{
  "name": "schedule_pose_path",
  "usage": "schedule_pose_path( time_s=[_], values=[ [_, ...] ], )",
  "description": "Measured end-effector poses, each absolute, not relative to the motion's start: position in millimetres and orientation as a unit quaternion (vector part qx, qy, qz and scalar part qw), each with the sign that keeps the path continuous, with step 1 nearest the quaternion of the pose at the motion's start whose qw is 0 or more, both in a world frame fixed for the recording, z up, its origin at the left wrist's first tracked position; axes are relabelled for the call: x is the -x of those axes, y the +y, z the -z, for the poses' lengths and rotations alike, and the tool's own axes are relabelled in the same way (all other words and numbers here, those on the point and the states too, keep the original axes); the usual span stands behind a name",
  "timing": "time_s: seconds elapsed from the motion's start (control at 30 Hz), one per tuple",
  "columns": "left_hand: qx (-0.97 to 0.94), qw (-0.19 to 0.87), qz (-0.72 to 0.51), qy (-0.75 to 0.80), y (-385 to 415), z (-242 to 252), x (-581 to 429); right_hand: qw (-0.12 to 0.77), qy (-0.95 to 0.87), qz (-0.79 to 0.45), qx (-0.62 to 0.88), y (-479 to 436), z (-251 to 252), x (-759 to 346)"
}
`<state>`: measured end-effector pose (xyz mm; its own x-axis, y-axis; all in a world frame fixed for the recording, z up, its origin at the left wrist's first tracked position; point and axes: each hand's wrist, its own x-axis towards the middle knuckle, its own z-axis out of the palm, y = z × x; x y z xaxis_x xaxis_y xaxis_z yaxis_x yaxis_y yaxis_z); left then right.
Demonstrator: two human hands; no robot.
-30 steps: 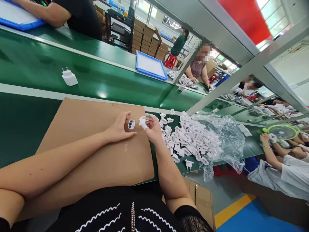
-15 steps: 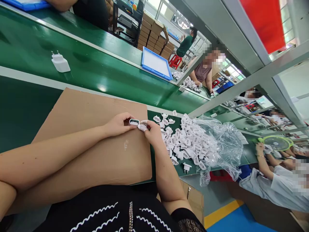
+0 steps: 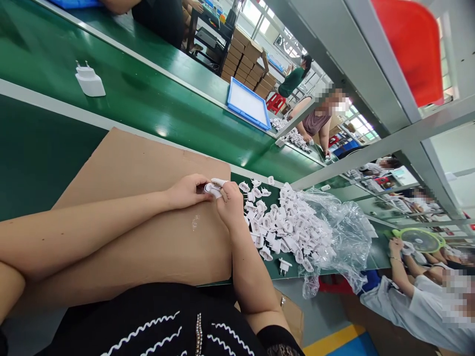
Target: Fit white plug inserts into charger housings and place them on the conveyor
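Observation:
Over the cardboard sheet [image 3: 156,163], my two hands meet. My left hand [image 3: 185,192] is closed around a white charger housing [image 3: 207,188], mostly hidden by fingers. Closed too, my right hand [image 3: 232,203] presses a white plug cap [image 3: 216,191] against the housing's open end; white covers on its fingers make the edges hard to separate. To the right of my hands lies a heap of loose white plug caps [image 3: 297,222], some with pins showing. A white charger with two pins [image 3: 90,81] rests on the green belt at upper left.
A crumpled clear plastic bag [image 3: 345,222] lies beside the heap. Beyond the green belt [image 3: 156,111] sits a blue-rimmed tray [image 3: 248,104]. Metal frame bars [image 3: 371,143] cross overhead at right. Co-workers sit across the belt and at right, near a green-rimmed fan [image 3: 419,239].
My right hand has brought the plug cap up onto the charger housing and turned over it. The housing's open end, visible before, is now mostly covered. The view has shifted slightly.

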<state>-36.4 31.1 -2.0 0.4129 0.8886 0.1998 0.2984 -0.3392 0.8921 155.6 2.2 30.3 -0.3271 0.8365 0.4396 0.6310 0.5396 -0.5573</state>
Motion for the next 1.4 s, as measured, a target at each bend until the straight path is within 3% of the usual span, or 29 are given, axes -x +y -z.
schedule_pose_path(
  time_s=[0.13, 0.4, 0.5, 0.7, 0.9, 1.03, 1.23, 1.4],
  values=[
    [-0.731, 0.405, -0.366, 0.408, 31.9, 4.8, 36.8, 0.367, -0.807, -0.125, 0.445, 2.4, -31.8, -154.7],
    [-0.734, 0.405, -0.372, 0.399, 30.3, 3.7, 35.9, 0.269, -0.840, -0.071, 0.466, 4.6, -38.4, -152.8],
    [-0.776, 0.336, -0.367, 0.387, 25.6, 4.4, 35.7, 0.251, -0.841, -0.043, 0.477, 5.5, -40.2, -150.4],
    [-0.840, 0.117, -0.296, 0.439, 14.5, 5.0, 30.3, 0.320, -0.807, -0.092, 0.488, 9.8, -28.8, -150.2],
    [-0.848, 0.082, -0.276, 0.446, 8.4, 3.4, 25.7, 0.410, -0.737, -0.183, 0.505, 4.6, -11.0, -151.0],
    [-0.834, 0.133, -0.306, 0.439, 7.1, 3.7, 30.8, 0.458, -0.692, -0.201, 0.521, -3.2, 1.3, -144.7],
    [-0.717, 0.426, -0.355, 0.424, 19.2, -1.4, 35.5, 0.495, -0.644, -0.327, 0.483, -7.3, 1.5, -141.4],
    [-0.664, 0.524, -0.329, 0.420, 40.0, -13.6, 38.9, 0.452, -0.741, -0.270, 0.417, -1.3, -7.4, -154.4]
  ],
)
